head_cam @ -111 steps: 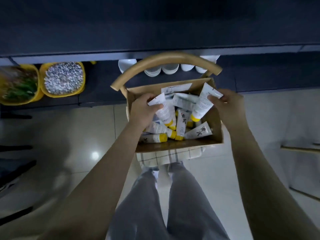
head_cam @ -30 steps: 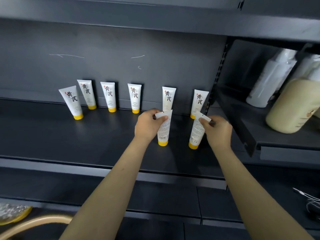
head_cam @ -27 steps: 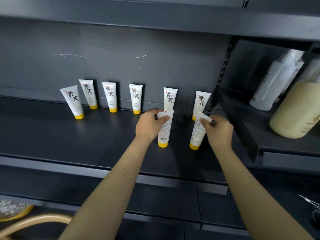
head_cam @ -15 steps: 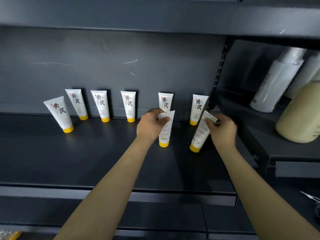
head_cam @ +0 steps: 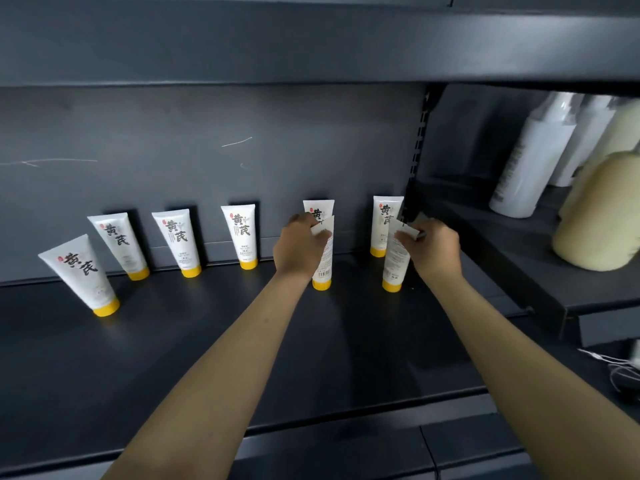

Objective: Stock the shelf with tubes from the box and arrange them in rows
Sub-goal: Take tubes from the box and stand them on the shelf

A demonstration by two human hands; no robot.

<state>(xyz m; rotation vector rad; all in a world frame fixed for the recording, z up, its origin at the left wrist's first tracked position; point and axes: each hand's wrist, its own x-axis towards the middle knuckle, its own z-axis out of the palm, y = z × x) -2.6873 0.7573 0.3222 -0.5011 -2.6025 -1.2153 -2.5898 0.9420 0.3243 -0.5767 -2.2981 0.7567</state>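
White tubes with yellow caps stand cap-down on a dark shelf [head_cam: 173,341]. Several line the back wall, among them one at the far right [head_cam: 385,223] and one partly hidden behind my left hand [head_cam: 320,209]. A leaning tube [head_cam: 83,275] stands forward at the left. My left hand [head_cam: 299,249] pinches the top of a tube [head_cam: 323,268] standing in a second row, its back label facing me. My right hand [head_cam: 433,251] pinches the crimped top of another tube [head_cam: 394,265] beside it, also resting on its cap.
A higher shelf [head_cam: 540,271] juts out at the right, carrying white bottles [head_cam: 533,164] and a cream bottle [head_cam: 599,216]. An upper shelf [head_cam: 311,46] overhangs the tubes. White cables [head_cam: 620,368] lie at the lower right. The box is out of view.
I took two tubes from the box and brought them to the shelf. Over the last second both hands kept hold of them; the right tube went from tilted to nearly upright.
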